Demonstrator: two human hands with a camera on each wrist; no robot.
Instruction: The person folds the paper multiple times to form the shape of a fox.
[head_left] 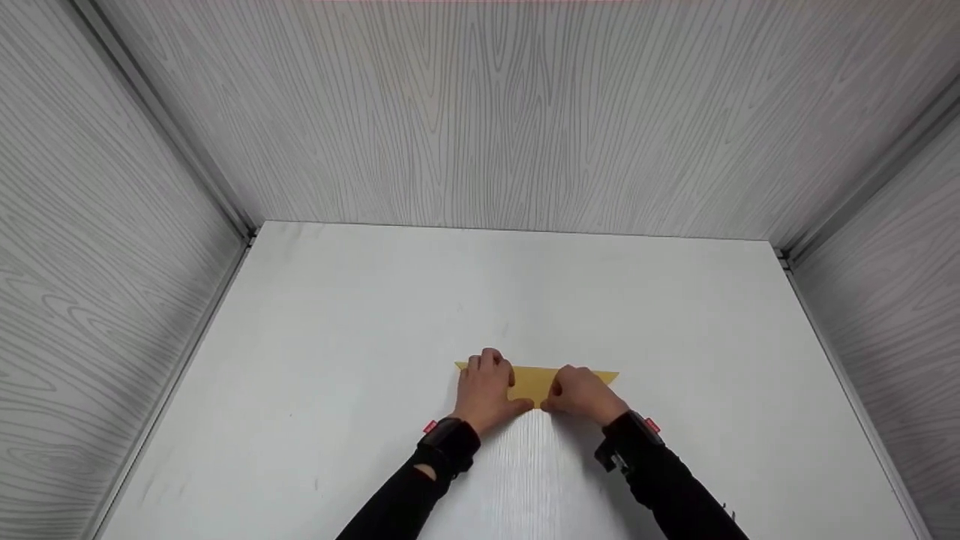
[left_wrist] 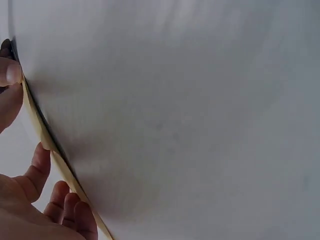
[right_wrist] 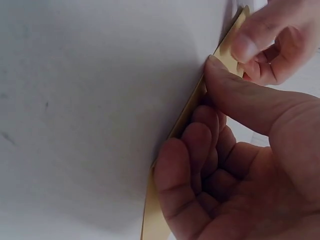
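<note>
A yellow sheet of paper [head_left: 532, 384], folded into a long strip with slanted ends, lies on the white table. My left hand [head_left: 484, 391] grips its left part, the bent fingers over the paper and the thumb at the near edge. My right hand [head_left: 585, 395] holds the right part, thumb at the near edge and fingers curled in. The two thumbs almost meet at the middle of that edge. In the left wrist view the paper [left_wrist: 36, 115] appears edge-on, with layers slightly apart. Both hands cover parts of the paper [right_wrist: 154, 222] in the right wrist view.
The white tabletop [head_left: 360, 315] spreads out around the hands. A wood-grain panel [head_left: 480, 112] rises at the back, with similar side panels at left [head_left: 90, 262] and right [head_left: 892, 285]. Dark bands with red tags [head_left: 430, 427] circle both wrists.
</note>
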